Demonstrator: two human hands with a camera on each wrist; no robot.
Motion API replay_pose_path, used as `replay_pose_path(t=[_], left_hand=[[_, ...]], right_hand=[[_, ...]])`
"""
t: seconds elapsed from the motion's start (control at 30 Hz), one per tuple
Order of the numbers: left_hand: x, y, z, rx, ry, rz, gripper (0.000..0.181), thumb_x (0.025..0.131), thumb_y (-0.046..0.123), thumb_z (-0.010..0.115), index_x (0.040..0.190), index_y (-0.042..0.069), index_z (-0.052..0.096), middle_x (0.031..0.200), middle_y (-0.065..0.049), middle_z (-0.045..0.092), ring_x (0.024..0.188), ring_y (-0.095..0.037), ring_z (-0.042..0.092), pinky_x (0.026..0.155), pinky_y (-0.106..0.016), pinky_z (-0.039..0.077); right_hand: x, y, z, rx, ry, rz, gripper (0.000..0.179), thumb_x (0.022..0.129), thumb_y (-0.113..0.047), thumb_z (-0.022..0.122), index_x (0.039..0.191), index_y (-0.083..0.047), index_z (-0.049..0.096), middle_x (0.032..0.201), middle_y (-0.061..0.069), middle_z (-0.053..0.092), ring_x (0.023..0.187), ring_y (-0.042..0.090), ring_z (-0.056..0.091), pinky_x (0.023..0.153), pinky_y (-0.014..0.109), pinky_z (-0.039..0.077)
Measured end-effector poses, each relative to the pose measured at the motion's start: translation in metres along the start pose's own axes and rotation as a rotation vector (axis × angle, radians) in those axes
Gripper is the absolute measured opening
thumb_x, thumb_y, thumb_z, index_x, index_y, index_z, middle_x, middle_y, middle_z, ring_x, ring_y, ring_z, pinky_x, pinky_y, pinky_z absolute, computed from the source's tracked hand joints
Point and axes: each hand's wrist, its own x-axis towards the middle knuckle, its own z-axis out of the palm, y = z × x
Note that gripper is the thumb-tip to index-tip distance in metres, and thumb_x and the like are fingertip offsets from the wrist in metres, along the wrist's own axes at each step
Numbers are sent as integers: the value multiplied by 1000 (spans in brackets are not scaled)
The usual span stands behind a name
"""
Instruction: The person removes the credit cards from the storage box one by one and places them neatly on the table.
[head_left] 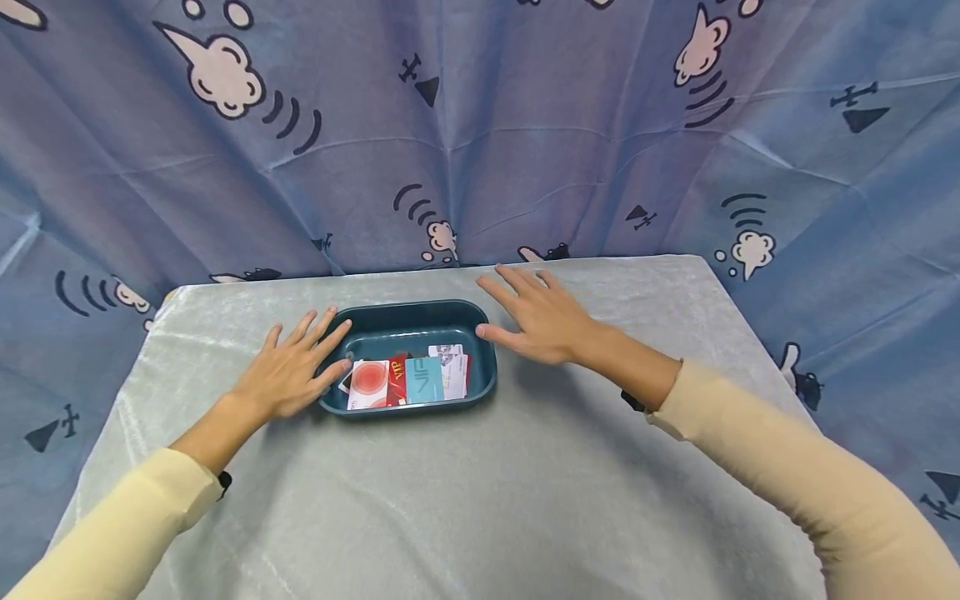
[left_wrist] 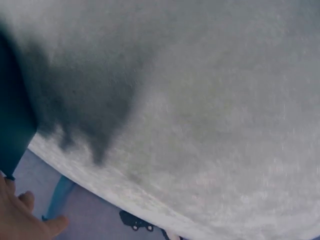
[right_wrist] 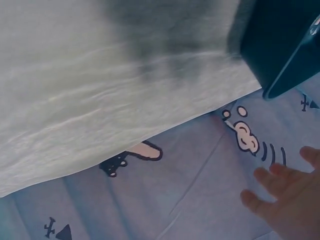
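A dark teal oval tray (head_left: 408,313) sits on the cloth-covered table, with several cards lying along its near side. Among them are a white card with a red circle (head_left: 369,385), a red card (head_left: 397,377), a light blue card (head_left: 424,381) and a pale printed card (head_left: 450,372). My left hand (head_left: 288,371) is spread at the tray's left end, its fingertips over or at the rim; contact is unclear. At the right end my right hand (head_left: 543,321) is spread, thumb close to the rim. Neither hand holds anything. Both wrist views show the tray's outer wall (right_wrist: 280,40) and some fingers.
A pale grey velvety cloth (head_left: 480,500) covers the table. Behind the table's far edge hangs a blue-purple patterned curtain (head_left: 480,125), which continues down both sides.
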Motion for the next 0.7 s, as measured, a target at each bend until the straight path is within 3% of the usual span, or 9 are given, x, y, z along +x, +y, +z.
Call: replay_pose_path(t=[0.13, 0.23, 0.47, 0.7], left_hand=[[0, -2, 0, 4, -3, 13, 70, 103, 51, 41, 159, 13, 26, 166, -14, 14, 149, -40, 17, 111, -70, 15], [1, -3, 0, 3, -12, 16, 70, 103, 49, 42, 159, 12, 25, 166, -14, 13, 150, -40, 16, 111, -70, 16], [2, -3, 1, 7, 0, 13, 70, 102, 47, 44, 158, 8, 26, 166, -13, 13, 150, -38, 15, 111, -69, 17], [2, -2, 2, 21, -13, -4, 71, 102, 48, 43, 157, 6, 27, 166, -13, 12, 150, -38, 15, 111, -69, 18]], right_hand=[[6, -8, 0, 83, -34, -61, 74, 98, -62, 43, 159, -22, 28, 161, 13, 29, 146, 33, 30, 115, 57, 23], [10, -12, 3, 203, -83, -99, 71, 98, -55, 49, 157, -19, 31, 159, 10, 33, 144, 31, 34, 114, 54, 28], [26, -18, 9, 595, -169, -120, 65, 96, -26, 66, 150, -4, 40, 148, 16, 48, 131, 30, 51, 110, 44, 39], [44, -15, 17, 955, -269, -122, 69, 87, -1, 72, 147, 8, 38, 141, 30, 50, 129, 42, 51, 107, 43, 42]])
